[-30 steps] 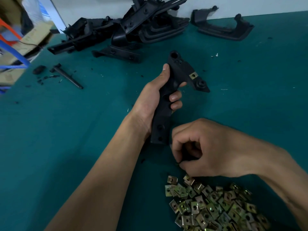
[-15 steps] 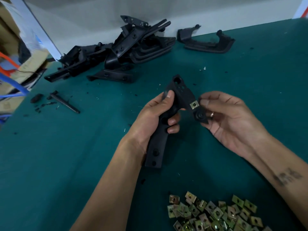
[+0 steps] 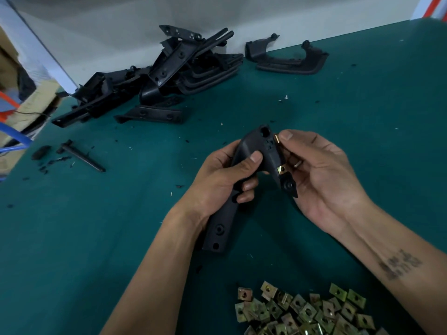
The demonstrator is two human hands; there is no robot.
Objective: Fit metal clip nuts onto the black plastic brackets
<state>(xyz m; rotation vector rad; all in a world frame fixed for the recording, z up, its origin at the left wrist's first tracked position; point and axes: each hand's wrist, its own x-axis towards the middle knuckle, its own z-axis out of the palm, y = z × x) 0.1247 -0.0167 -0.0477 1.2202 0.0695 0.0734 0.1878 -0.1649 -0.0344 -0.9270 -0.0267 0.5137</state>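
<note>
Teal mat (image 3: 96, 238) | left hand (image 3: 217, 180) grips bracket (image 3: 244, 180) | right hand (image 3: 321, 175) fingers pinch clip nut (image 3: 276, 138)

The pile of clip nuts (image 3: 312, 310) at the desk's (image 3: 96, 238) near edge is cut off by the picture's bottom. The left hand (image 3: 217, 180) hides the bracket's (image 3: 254, 151) middle. The small brass-coloured piece (image 3: 276, 138) pinched in the right hand's (image 3: 324, 175) grip is too small to identify.

A teal-covered bench (image 3: 72, 238) strewn with black plastic crumbs carries a thin black rod (image 3: 83, 157) beside a small dark lump (image 3: 41, 152) at the left, while cardboard (image 3: 36, 97), blue tubing (image 3: 14, 135) and a white wall (image 3: 121, 25) lie beyond its edge.
</note>
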